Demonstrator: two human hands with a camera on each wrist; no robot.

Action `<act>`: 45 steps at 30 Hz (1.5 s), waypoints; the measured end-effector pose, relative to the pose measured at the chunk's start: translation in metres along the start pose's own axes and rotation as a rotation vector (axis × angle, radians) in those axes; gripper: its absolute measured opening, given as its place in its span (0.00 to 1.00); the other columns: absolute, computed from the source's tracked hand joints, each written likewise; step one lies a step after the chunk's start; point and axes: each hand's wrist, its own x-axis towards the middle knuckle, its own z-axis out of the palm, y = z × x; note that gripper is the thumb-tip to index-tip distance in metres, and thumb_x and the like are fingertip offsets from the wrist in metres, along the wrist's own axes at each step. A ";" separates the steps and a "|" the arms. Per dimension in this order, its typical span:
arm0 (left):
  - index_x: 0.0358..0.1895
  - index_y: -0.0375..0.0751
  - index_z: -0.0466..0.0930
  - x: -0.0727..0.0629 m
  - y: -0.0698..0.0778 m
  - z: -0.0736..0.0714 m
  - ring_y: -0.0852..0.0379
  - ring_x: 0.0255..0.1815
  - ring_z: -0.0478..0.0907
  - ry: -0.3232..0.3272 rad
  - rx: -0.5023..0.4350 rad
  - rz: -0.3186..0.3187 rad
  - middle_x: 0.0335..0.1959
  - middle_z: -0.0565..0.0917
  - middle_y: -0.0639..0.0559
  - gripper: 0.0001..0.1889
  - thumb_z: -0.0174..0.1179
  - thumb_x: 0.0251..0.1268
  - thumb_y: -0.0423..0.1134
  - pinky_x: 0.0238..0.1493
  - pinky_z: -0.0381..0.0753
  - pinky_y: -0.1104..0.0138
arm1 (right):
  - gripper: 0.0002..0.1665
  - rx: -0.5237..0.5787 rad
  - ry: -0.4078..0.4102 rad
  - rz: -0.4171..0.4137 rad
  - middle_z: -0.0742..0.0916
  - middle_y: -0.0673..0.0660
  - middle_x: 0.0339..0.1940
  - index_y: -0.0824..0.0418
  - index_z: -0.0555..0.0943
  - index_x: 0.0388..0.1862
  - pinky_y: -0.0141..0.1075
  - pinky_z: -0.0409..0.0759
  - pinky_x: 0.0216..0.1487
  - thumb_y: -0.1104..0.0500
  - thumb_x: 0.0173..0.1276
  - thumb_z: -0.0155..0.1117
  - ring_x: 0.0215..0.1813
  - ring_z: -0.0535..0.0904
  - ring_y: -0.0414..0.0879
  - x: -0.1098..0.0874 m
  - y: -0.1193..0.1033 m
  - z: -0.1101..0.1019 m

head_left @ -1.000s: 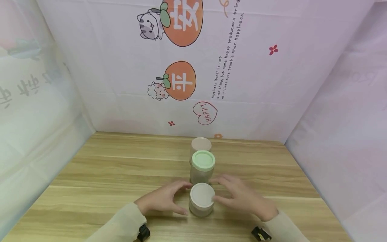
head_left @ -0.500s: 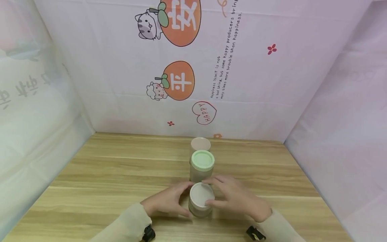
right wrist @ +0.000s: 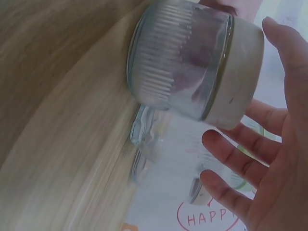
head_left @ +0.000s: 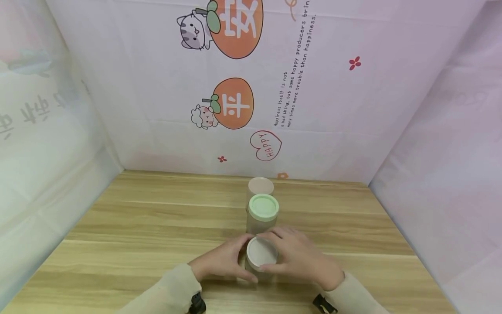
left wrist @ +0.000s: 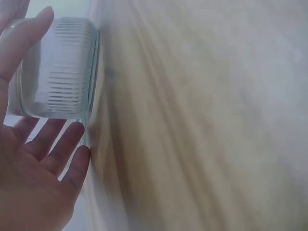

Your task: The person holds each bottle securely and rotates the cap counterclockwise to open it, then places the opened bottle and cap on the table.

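Observation:
A short, clear ribbed glass jar [right wrist: 163, 57] with an off-white lid [head_left: 262, 252] stands upright on the wooden table between both hands. My left hand [head_left: 224, 260] curves around its left side, thumb in front and fingers behind, as the left wrist view shows close to the glass [left wrist: 67, 67]. From the right, my right hand [head_left: 302, 259] reaches around the lid, its thumb near the front edge and fingers behind. In the right wrist view those fingers are spread and loosely bent beside the lid. Firm contact is not visible for either hand.
Directly behind stands a taller jar with a green lid [head_left: 264, 207]. Farther back, partly hidden by it, is another jar with a pale beige lid [head_left: 260, 186]. Printed white cloth [head_left: 329, 96] walls enclose the wooden table [head_left: 157, 222] at the back and sides.
Both hands have moved inward around the front jar. The right hand has come left over the lid's edge, and the left hand has shifted right. The jars have stayed in place.

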 end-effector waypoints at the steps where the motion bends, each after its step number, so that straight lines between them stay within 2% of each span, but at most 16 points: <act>1: 0.73 0.52 0.60 0.001 0.000 0.001 0.60 0.65 0.70 0.003 -0.012 -0.002 0.66 0.71 0.59 0.48 0.79 0.51 0.51 0.66 0.70 0.63 | 0.42 0.001 0.000 0.003 0.81 0.42 0.54 0.48 0.78 0.64 0.45 0.79 0.53 0.23 0.59 0.61 0.56 0.77 0.41 0.001 -0.001 0.001; 12: 0.71 0.57 0.60 0.005 0.001 0.009 0.62 0.60 0.72 0.035 0.015 -0.034 0.62 0.72 0.61 0.49 0.80 0.47 0.55 0.61 0.74 0.62 | 0.46 0.007 -0.013 0.033 0.79 0.43 0.52 0.47 0.77 0.66 0.43 0.80 0.47 0.21 0.57 0.61 0.52 0.77 0.41 0.001 -0.006 0.005; 18: 0.73 0.55 0.59 0.006 0.001 0.012 0.62 0.60 0.73 0.056 0.009 -0.049 0.62 0.73 0.60 0.51 0.80 0.46 0.56 0.60 0.74 0.62 | 0.50 -0.050 0.001 0.075 0.79 0.46 0.53 0.48 0.77 0.66 0.47 0.80 0.51 0.18 0.56 0.57 0.55 0.78 0.44 0.001 -0.011 0.010; 22: 0.74 0.56 0.57 0.007 0.002 0.013 0.61 0.61 0.73 0.058 0.000 -0.051 0.63 0.73 0.60 0.53 0.80 0.45 0.56 0.62 0.74 0.62 | 0.52 -0.092 0.024 0.107 0.79 0.49 0.52 0.51 0.78 0.65 0.47 0.80 0.48 0.16 0.55 0.56 0.52 0.79 0.46 0.001 -0.015 0.013; 27: 0.75 0.57 0.57 0.008 0.002 0.014 0.62 0.62 0.72 0.057 -0.013 -0.053 0.64 0.72 0.61 0.53 0.80 0.45 0.56 0.62 0.73 0.62 | 0.50 -0.115 0.071 0.105 0.78 0.48 0.46 0.50 0.79 0.63 0.45 0.80 0.42 0.17 0.54 0.58 0.44 0.79 0.44 0.002 -0.018 0.016; 34: 0.74 0.56 0.57 0.009 0.002 0.015 0.62 0.60 0.73 0.070 0.009 -0.080 0.63 0.73 0.61 0.55 0.81 0.42 0.57 0.61 0.74 0.62 | 0.48 -0.117 0.091 0.104 0.78 0.49 0.46 0.52 0.80 0.60 0.46 0.81 0.44 0.19 0.54 0.61 0.45 0.79 0.46 0.004 -0.021 0.017; 40: 0.74 0.59 0.58 0.008 0.002 0.014 0.62 0.60 0.73 0.061 -0.014 -0.064 0.62 0.73 0.61 0.53 0.81 0.44 0.55 0.60 0.74 0.62 | 0.47 -0.092 0.079 0.122 0.76 0.47 0.42 0.53 0.80 0.60 0.41 0.80 0.41 0.20 0.57 0.60 0.41 0.76 0.41 0.004 -0.022 0.019; 45: 0.74 0.62 0.57 0.008 -0.001 0.014 0.61 0.62 0.72 0.050 -0.012 -0.018 0.64 0.73 0.61 0.52 0.80 0.46 0.55 0.62 0.73 0.61 | 0.47 -0.062 0.084 0.106 0.75 0.46 0.41 0.54 0.80 0.61 0.36 0.77 0.38 0.22 0.56 0.63 0.39 0.72 0.39 0.004 -0.021 0.020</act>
